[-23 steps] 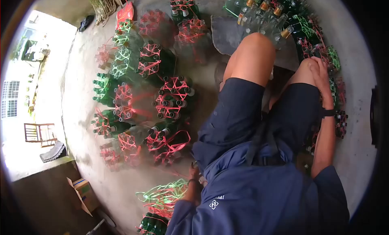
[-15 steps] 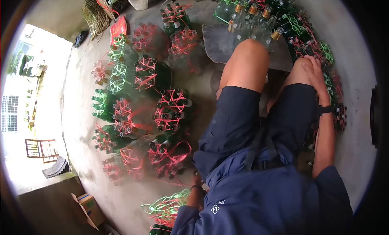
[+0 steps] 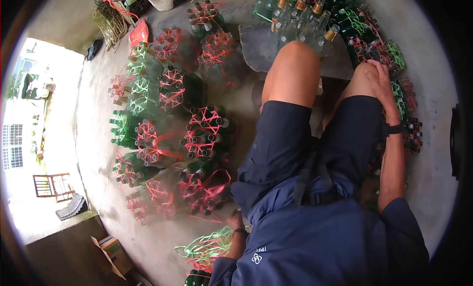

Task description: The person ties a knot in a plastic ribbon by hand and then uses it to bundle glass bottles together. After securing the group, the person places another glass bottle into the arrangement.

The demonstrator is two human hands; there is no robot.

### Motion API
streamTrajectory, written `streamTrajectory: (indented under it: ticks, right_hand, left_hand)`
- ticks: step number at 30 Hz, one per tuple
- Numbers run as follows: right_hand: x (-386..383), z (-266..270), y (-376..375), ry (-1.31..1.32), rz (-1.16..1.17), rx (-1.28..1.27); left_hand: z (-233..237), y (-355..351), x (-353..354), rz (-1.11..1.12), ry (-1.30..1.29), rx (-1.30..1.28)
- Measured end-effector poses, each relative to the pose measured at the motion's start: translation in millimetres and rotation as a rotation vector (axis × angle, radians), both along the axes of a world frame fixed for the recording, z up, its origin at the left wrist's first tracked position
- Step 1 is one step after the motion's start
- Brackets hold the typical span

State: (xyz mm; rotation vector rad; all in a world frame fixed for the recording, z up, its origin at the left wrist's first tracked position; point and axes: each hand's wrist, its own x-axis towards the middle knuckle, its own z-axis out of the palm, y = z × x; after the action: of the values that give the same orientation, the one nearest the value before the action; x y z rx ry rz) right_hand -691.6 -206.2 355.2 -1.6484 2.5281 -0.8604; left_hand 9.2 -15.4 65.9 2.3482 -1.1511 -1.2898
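My right hand (image 3: 380,80) lies over my right knee with its fingers stretched out, holding nothing. Low at my left side hangs my left hand (image 3: 235,220), its fingers small and partly turned from view, so I cannot tell whether they grip anything. Beside it, a loose pink strap (image 3: 209,219) trails from a bundle of green bottles (image 3: 202,190) tied with pink strapping. Just below the left wrist lies a tangle of green and pink straps (image 3: 209,246), with dark bottle necks (image 3: 198,277) under it.
Strapped bottle bundles (image 3: 204,131) stand across the floor on my left. Ahead, clear bottles with gold-labelled necks (image 3: 300,20) stand by a dark slab (image 3: 256,47). More bundles (image 3: 362,30) line the right wall. An open cardboard box (image 3: 116,256) sits at lower left.
My left hand has moved slightly forward, toward the pink-strapped bundle. The view has shifted a little. My right hand stays on the knee.
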Motion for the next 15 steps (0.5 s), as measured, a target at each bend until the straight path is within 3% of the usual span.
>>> streamTrajectory:
  ticks: [2,4,8,10,12,15]
  right_hand:
    - [-1,-1,1,0.017,-0.028,-0.005]
    - [-2,-1,0,0.008,-0.030,0.015]
    - [-1,0,1,-0.008,-0.045,0.012]
    - [1,2,1,-0.030,-0.044,0.007]
    - [2,2,2,-0.044,-0.043,0.002]
    - [0,2,4,-0.069,-0.048,-0.004]
  left_hand:
    - [4,8,3,0.029,-0.032,-0.060]
    - [8,12,8,0.679,0.447,-0.223]
    - [62,7,21,0.824,0.492,-0.338]
    - [77,2,33,0.804,0.386,-0.335]
    - [107,-9,39,0.699,0.324,-0.524]
    - [166,-49,36,0.774,0.258,-0.622]
